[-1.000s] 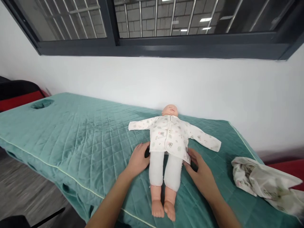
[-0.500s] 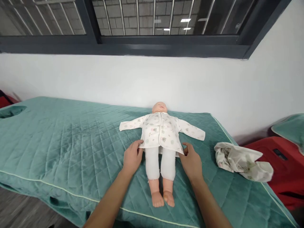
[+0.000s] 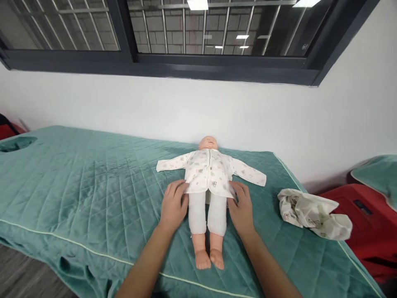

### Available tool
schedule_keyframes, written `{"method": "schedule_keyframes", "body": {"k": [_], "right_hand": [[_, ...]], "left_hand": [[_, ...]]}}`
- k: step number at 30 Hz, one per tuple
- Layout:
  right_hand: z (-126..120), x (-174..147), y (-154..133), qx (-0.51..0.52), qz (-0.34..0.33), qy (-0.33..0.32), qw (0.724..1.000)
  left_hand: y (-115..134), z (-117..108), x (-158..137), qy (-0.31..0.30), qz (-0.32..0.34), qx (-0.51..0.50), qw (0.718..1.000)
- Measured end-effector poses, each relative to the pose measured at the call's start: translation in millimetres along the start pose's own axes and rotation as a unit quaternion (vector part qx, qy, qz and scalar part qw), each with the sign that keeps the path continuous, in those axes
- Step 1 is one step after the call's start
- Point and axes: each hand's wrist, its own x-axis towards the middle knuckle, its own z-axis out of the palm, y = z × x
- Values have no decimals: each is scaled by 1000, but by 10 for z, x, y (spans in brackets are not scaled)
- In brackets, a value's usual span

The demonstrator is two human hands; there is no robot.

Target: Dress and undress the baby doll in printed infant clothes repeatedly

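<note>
A baby doll (image 3: 208, 143) lies on its back, head toward the wall, bare feet toward me. It wears a white long-sleeved baby shirt (image 3: 206, 169) with small printed figures, closed down the front, and both sleeves spread outward. White padded legs (image 3: 197, 213) show below the hem. My left hand (image 3: 174, 205) is at the shirt's lower left corner, fingers and thumb closed around the hem edge. At the lower right corner, my right hand (image 3: 241, 207) has its fingers bent over the hem, with the thumb by the doll's thigh.
The doll lies on a green quilted bed cover (image 3: 93, 198). A crumpled white printed cloth (image 3: 314, 213) lies at the right edge, beside a red case (image 3: 366, 223). Behind are a white wall (image 3: 173, 107) and a dark-framed barred window (image 3: 217, 68).
My right hand has moved inward, bringing the right side of the shirt hem closer to the doll's thigh. My left hand stays at its corner. The view has tilted slightly upward.
</note>
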Motion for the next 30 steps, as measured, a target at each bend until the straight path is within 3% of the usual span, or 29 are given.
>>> {"method": "schedule_keyframes", "body": {"k": [3, 6, 8, 10, 12, 14, 16, 18, 21, 30], "right_hand": [[77, 26, -35, 6, -17, 42, 999], [136, 52, -103, 25, -10, 52, 998], [168, 80, -151, 55, 8, 45, 997], [195, 116, -170, 94, 44, 36, 994], [216, 149, -145, 148, 120, 42, 981], [236, 172, -83, 233, 208, 74, 947], [256, 185, -14, 323, 262, 103, 903], [273, 189, 32, 381, 279, 114, 874], [285, 189, 43, 406, 284, 120, 860], [178, 97, -14, 458, 300, 164, 821]], "left_hand": [[43, 20, 49, 9, 36, -32, 999], [122, 81, 153, 15, 27, -71, 997], [173, 141, 238, 13, -14, -122, 992], [191, 204, 313, 20, -103, -198, 975], [161, 261, 366, 53, -218, -296, 929], [96, 309, 393, 111, -308, -397, 858], [28, 345, 400, 159, -345, -474, 794], [-19, 369, 400, 180, -352, -504, 768], [-54, 389, 396, 197, -352, -484, 776], [-203, 435, 355, 323, -369, -379, 785]]}}
